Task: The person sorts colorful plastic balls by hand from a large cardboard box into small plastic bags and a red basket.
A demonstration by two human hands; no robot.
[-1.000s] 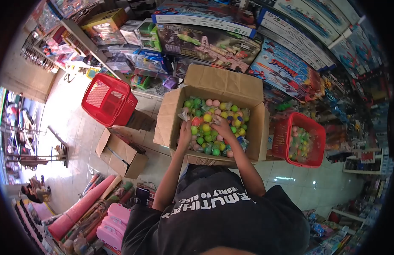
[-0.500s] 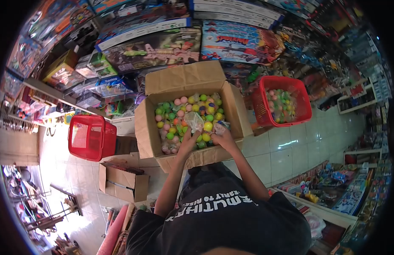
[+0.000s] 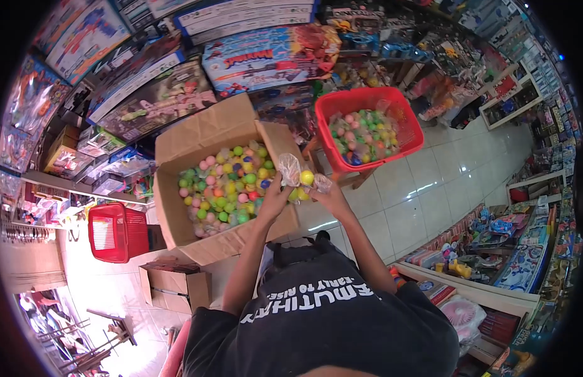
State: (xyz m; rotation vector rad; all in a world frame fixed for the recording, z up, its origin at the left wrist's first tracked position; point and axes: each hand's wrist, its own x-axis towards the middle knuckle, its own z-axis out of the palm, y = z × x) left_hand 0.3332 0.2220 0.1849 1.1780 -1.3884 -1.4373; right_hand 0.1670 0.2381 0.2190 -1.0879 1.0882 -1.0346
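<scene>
The grip of the left hand (image 3: pixel 276 200) is closed on a plastic bag (image 3: pixel 289 168), and that of the right hand (image 3: pixel 333 200) is closed on some clear plastic (image 3: pixel 322 183), with yellow balls (image 3: pixel 307 177) between them. These are held near the right edge of the open cardboard box (image 3: pixel 203 133), which contains many coloured balls (image 3: pixel 222 195). Farther to the right, a red basket (image 3: pixel 405 127) contains bagged balls (image 3: pixel 365 135).

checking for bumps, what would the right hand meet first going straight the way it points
Most likely the yellow ball just ahead of the right hand, then the clear plastic at the left hand. The cardboard flap seems next in line, though depth is unclear.
</scene>
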